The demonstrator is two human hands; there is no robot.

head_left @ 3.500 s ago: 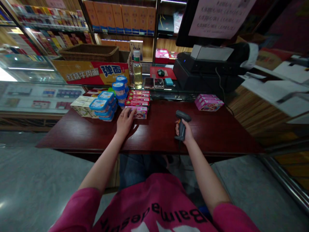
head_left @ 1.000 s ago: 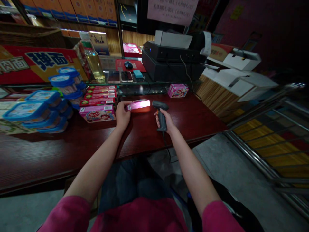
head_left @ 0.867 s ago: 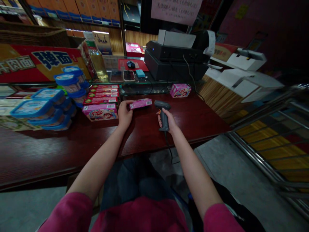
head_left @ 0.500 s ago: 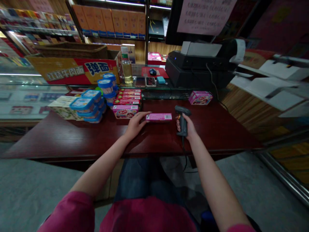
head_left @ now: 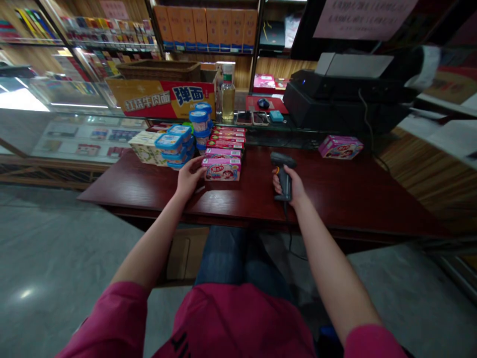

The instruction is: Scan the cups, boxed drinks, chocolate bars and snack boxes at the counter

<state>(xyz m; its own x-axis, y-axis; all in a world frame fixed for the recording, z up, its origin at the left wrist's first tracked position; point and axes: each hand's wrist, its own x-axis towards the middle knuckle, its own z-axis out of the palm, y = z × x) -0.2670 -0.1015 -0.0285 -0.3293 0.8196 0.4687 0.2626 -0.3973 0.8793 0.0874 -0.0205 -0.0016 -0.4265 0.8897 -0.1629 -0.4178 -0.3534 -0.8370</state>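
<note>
My left hand (head_left: 189, 177) grips the left end of a pink snack box (head_left: 222, 172), thumb toward me and fingers at its far side. This box stands on the dark red table (head_left: 257, 199), at the near end of a row with another pink box and several red boxes (head_left: 227, 135) behind. My right hand (head_left: 296, 186) is closed around the handle of a black barcode scanner (head_left: 285, 180), its cable hanging over the table's front edge. The scanner is held to the right of the pink box, apart from it. Another pink box (head_left: 340, 147) sits alone farther right.
Blue-lidded tubs (head_left: 170, 143) are stacked left of the row, beside pale green patterned packs (head_left: 146, 148). Behind stand a printed cardboard box (head_left: 149, 99), a bottle (head_left: 228, 99), phones (head_left: 260, 118) and a black printer and cash drawer (head_left: 328, 110).
My left hand has brought the pink box leftward and set it against the front of the row. My right hand still holds the scanner. The camera view has turned left.
</note>
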